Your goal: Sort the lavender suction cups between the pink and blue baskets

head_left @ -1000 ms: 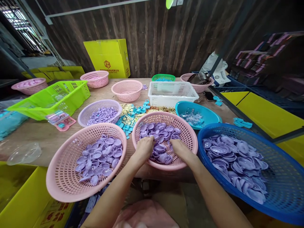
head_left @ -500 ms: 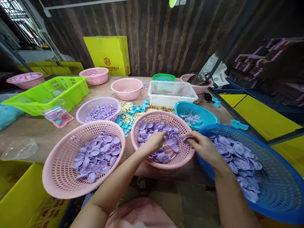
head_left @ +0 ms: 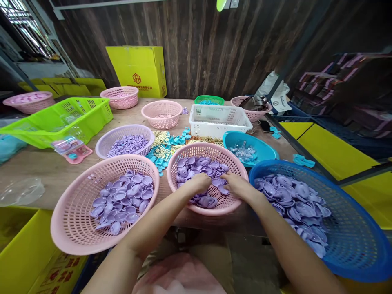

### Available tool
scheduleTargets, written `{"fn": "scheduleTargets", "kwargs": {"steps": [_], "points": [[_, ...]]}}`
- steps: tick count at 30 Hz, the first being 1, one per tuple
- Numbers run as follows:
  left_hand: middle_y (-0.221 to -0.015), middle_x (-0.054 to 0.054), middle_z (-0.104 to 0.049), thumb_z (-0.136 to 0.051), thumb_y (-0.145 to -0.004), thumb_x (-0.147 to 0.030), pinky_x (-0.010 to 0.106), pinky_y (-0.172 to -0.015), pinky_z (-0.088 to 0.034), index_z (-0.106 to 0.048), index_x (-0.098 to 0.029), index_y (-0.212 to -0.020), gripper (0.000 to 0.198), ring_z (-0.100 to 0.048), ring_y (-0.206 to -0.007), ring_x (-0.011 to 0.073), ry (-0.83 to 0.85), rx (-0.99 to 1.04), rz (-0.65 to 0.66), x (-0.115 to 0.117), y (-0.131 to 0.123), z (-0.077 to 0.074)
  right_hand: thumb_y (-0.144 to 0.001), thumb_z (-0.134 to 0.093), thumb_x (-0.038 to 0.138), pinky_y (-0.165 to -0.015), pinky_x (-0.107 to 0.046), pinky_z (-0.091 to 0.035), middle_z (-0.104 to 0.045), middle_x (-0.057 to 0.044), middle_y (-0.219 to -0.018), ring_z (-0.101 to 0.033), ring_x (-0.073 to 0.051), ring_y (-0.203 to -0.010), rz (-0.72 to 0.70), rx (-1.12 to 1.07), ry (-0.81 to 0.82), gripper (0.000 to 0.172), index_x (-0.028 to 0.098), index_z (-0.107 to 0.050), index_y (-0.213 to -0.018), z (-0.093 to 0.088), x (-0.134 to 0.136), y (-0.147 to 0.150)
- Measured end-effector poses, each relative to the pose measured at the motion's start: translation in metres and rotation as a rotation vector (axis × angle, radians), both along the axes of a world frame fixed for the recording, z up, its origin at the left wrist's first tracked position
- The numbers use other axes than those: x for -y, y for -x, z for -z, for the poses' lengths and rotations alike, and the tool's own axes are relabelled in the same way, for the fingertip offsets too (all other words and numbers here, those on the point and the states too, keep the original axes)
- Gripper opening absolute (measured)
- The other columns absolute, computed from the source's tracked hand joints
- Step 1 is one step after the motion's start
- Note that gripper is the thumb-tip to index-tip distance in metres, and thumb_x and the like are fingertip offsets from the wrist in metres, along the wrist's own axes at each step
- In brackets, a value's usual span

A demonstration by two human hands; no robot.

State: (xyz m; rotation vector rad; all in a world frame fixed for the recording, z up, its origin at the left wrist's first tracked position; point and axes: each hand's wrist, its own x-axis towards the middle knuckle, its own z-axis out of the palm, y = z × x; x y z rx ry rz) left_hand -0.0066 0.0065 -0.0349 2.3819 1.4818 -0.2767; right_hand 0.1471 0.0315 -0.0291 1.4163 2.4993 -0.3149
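Observation:
Both my hands reach into the middle pink basket (head_left: 235, 163), which holds several purple round plastic pieces (head_left: 205, 168). My left hand (head_left: 198, 182) lies knuckles up on the pile with its fingers curled down among the pieces. My right hand (head_left: 236, 184) rests beside it, fingers bent into the pieces. What either hand holds is hidden under the fingers. A larger pink basket (head_left: 70, 220) of the same purple pieces stands to the left. A big blue basket (head_left: 358, 241) with more of them stands to the right.
Further back on the wooden table (head_left: 52, 173) stand a lilac basket (head_left: 105, 141) of small purple parts, a teal bowl (head_left: 263, 148) with clear parts, a white crate (head_left: 219, 118), a green crate (head_left: 61, 120) and empty pink baskets (head_left: 162, 114). Teal and yellow parts (head_left: 165, 149) lie loose. Yellow boxes (head_left: 27, 249) flank the table.
Half a second ago my right hand was out at the blue basket's edge pinching a purple piece; it has come back into the middle pink basket. My left hand stayed over the pile.

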Motion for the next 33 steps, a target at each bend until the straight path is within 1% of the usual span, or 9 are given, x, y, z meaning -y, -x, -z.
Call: {"fn": "scheduleTargets", "kwargs": {"steps": [6, 12, 15, 20, 23, 25, 28, 31, 33], "points": [[-0.089, 0.015, -0.068, -0.045, -0.074, -0.005, 0.029, -0.074, -0.048, -0.068, -0.011, -0.091, 0.030, -0.063, -0.085, 0.0231, -0.055, 0.083, -0.164, -0.002, 0.011, -0.005, -0.078, -0.042, 0.003, -0.075, -0.028, -0.042, -0.065, -0.016, -0.099, -0.061, -0.023, -0.093, -0.122, 0.119, 0.108, 0.035, 0.014, -0.061, -0.106, 0.020, -0.011, 0.025], [-0.084, 0.011, -0.069, -0.045, -0.069, -0.005, 0.024, -0.070, -0.047, -0.070, -0.012, -0.091, 0.034, -0.064, -0.078, 0.0190, -0.109, 0.301, -0.293, -0.007, 0.021, 0.001, -0.077, -0.041, 0.004, -0.073, -0.029, -0.040, -0.064, -0.016, -0.093, -0.059, -0.023, -0.091, -0.037, 0.055, 0.001, 0.026, 0.011, -0.063, -0.090, 0.012, -0.012, 0.016], [-0.067, 0.008, -0.067, -0.044, -0.069, -0.004, 0.023, -0.064, -0.047, -0.070, -0.010, -0.085, 0.031, -0.063, -0.065, 0.0169, -0.097, 0.440, -0.369, -0.008, 0.021, 0.000, -0.073, -0.046, 0.009, -0.069, -0.026, -0.040, -0.063, -0.008, -0.083, -0.058, -0.019, -0.082, 0.026, -0.179, -0.010, 0.016, 0.014, -0.059, -0.080, 0.001, -0.010, 0.006], [-0.056, 0.003, -0.060, -0.047, -0.076, -0.009, 0.021, -0.052, -0.046, -0.065, -0.009, -0.091, 0.023, -0.059, -0.050, 0.0132, 0.059, 0.727, -0.473, -0.005, 0.007, -0.017, -0.074, -0.047, 0.025, -0.056, -0.023, -0.043, -0.057, 0.000, -0.070, -0.054, -0.012, -0.061, 0.196, -0.827, 0.359, 0.011, 0.016, -0.049, -0.081, -0.017, 0.002, 0.008], [-0.066, 0.004, -0.063, -0.041, -0.084, -0.013, 0.020, -0.054, -0.048, -0.057, -0.010, -0.105, 0.027, -0.061, -0.056, 0.0111, 0.226, 0.975, -0.420, -0.006, -0.002, -0.026, -0.074, -0.046, 0.030, -0.058, -0.024, -0.043, -0.057, -0.001, -0.068, -0.055, -0.014, -0.063, 0.229, -0.859, 0.234, 0.013, 0.017, -0.050, -0.076, -0.031, 0.006, -0.004], [-0.073, 0.005, -0.065, -0.040, -0.084, -0.013, 0.021, -0.059, -0.049, -0.055, -0.011, -0.108, 0.029, -0.062, -0.061, 0.0114, 0.207, 0.917, -0.335, -0.010, -0.003, -0.028, -0.074, -0.044, 0.027, -0.061, -0.026, -0.042, -0.059, -0.002, -0.070, -0.055, -0.015, -0.066, 0.273, -0.725, -0.001, 0.013, 0.018, -0.052, -0.074, -0.042, 0.003, -0.028], [-0.086, 0.007, -0.067, -0.047, -0.075, -0.007, 0.025, -0.067, -0.048, -0.061, -0.015, -0.102, 0.031, -0.062, -0.074, 0.0157, 0.052, 0.468, -0.128, -0.017, 0.002, -0.022, -0.075, -0.045, 0.023, -0.067, -0.030, -0.041, -0.062, -0.006, -0.077, -0.057, -0.020, -0.074, 0.418, -0.384, -0.295, 0.014, 0.018, -0.058, -0.077, -0.059, -0.004, -0.076], [-0.087, 0.005, -0.068, -0.051, -0.063, 0.004, 0.025, -0.073, -0.045, -0.067, -0.018, -0.088, 0.037, -0.060, -0.082, 0.0183, 0.081, 0.191, 0.047, -0.022, 0.004, -0.009, -0.076, -0.051, 0.026, -0.074, -0.035, -0.041, -0.062, -0.014, -0.092, -0.056, -0.027, -0.088, 0.508, -0.063, -0.440, 0.022, 0.014, -0.061, -0.091, -0.066, -0.005, -0.100], [-0.079, 0.003, -0.068, -0.054, -0.056, 0.006, 0.024, -0.073, -0.045, -0.068, -0.018, -0.074, 0.033, -0.060, -0.079, 0.0183, 0.137, 0.154, 0.088, -0.024, 0.003, 0.001, -0.078, -0.051, 0.025, -0.082, -0.034, -0.041, -0.060, -0.015, -0.103, -0.054, -0.027, -0.097, 0.435, -0.003, -0.422, 0.029, 0.013, -0.060, -0.102, -0.063, -0.001, -0.088]]}}
